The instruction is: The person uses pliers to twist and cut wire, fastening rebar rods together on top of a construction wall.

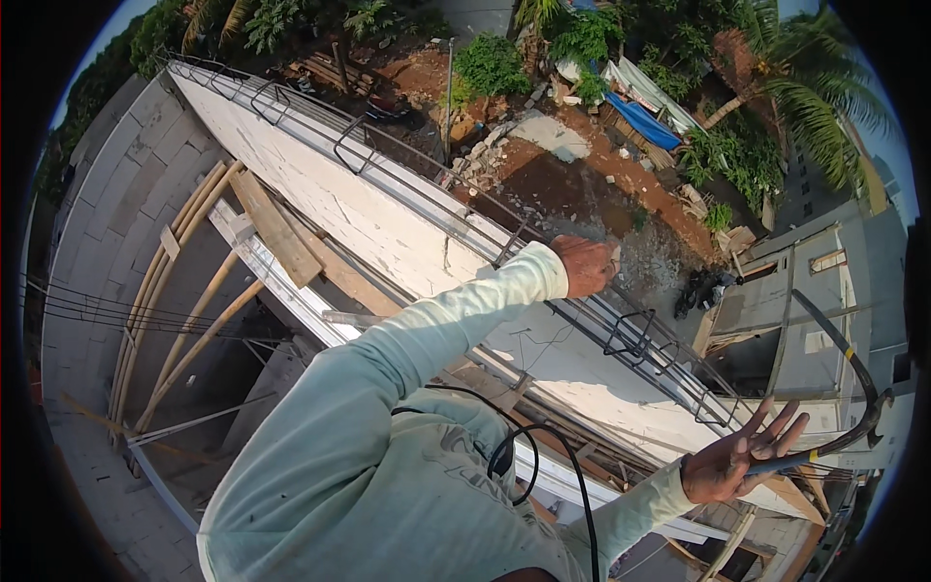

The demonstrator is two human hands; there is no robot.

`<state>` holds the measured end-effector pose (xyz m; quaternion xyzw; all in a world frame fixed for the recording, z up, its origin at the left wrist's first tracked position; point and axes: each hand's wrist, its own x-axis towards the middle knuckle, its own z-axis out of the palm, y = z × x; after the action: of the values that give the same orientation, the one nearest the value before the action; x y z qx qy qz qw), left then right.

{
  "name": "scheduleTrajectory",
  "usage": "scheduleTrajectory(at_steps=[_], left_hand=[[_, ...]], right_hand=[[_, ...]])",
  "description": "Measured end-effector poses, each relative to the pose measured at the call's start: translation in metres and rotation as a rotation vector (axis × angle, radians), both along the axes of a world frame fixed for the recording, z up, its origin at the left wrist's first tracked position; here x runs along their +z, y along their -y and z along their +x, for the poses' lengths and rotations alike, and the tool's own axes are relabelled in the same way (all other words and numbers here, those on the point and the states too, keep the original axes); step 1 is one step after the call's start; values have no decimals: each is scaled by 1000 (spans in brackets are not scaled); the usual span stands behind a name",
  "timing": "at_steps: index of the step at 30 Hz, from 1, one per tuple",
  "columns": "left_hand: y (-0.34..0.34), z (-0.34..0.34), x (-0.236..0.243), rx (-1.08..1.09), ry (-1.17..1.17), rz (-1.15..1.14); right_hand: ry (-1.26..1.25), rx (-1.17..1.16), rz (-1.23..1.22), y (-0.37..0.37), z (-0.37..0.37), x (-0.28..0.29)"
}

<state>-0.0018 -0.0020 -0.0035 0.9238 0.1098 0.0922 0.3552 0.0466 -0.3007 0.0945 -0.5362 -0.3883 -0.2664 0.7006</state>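
Fingers (pixel 786 419) splay on the right hand (pixel 722 472), one handle of the black pincers (pixel 863 378) resting against it; left hand (pixel 585 266) curls at the rebar cage (pixel 640 335), its grip hidden, can't tell; alongside runs the white wall (pixel 339 194), rubble (pixel 485 155) beyond.

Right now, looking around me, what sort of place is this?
Most likely a building site, seemingly high up: there's a bare block wall, steel bars running along a wall top, and long poles leaning below.
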Motion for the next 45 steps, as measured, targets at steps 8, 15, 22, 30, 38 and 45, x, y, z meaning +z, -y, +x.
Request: scheduleTrajectory(at_steps=[8, 15, 22, 30, 38, 45], left_hand=[[-4, 0, -2, 67, -5, 9], [-4, 9, -8, 27, 138, -62], [-19, 3, -16, -168, 264, 154], [-26, 12, -29, -146, 171, -341], [-12, 8, -20, -36, 144, 66], [4, -1, 0, 46, 36, 105]], right_hand=[[-79, 237, -8, -18, 8, 9], [-442, 599, -279, 15, -6, -28], [-635, 811, -565, -41, -31, -45], [-513, 732, -417, -116, -41, -93], [-745, 597, -378, -128, -57, -71], [-548, 322, -417, -102, -60, -49]])
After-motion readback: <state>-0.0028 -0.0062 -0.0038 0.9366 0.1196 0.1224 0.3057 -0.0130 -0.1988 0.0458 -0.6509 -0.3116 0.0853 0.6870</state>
